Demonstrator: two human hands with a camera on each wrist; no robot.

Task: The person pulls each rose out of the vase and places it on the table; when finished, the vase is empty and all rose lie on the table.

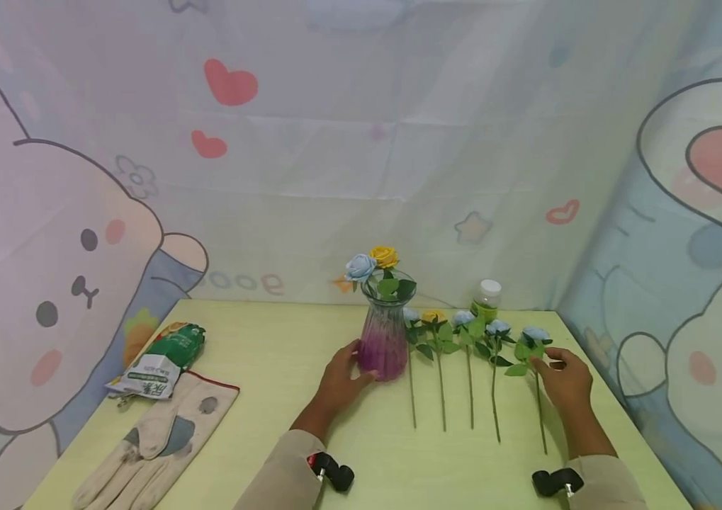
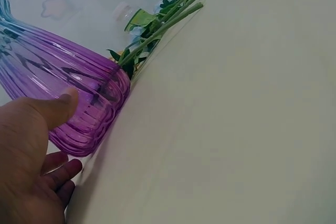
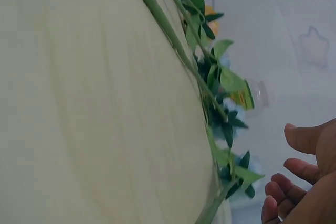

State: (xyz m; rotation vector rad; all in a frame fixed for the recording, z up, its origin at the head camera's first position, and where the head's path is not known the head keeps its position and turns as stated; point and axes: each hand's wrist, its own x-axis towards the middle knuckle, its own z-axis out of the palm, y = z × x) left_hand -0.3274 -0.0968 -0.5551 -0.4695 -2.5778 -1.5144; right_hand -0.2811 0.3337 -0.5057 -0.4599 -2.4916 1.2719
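Observation:
A glass vase (image 1: 385, 350), clear above and purple below, stands upright on the table with a blue rose (image 1: 361, 268) and a yellow rose (image 1: 384, 256) in it. My left hand (image 1: 337, 382) holds it low on its left side, the thumb (image 2: 64, 109) across the purple glass. Right of the vase, several stemmed roses lie in a row, blue ones and a yellow one (image 1: 432, 316). At the row's right end my right hand (image 1: 566, 379) is beside the last blue rose (image 1: 536, 333), fingers loosely spread near its leaves. The right wrist view shows nothing between thumb and fingers.
A white-capped bottle (image 1: 488, 296) with a green label stands behind the roses. On the left lie a green and white packet (image 1: 166, 361) and a pale work glove (image 1: 172, 432) with grey patches. A printed cloth (image 1: 335, 184) hangs around the pale yellow table (image 1: 271, 340).

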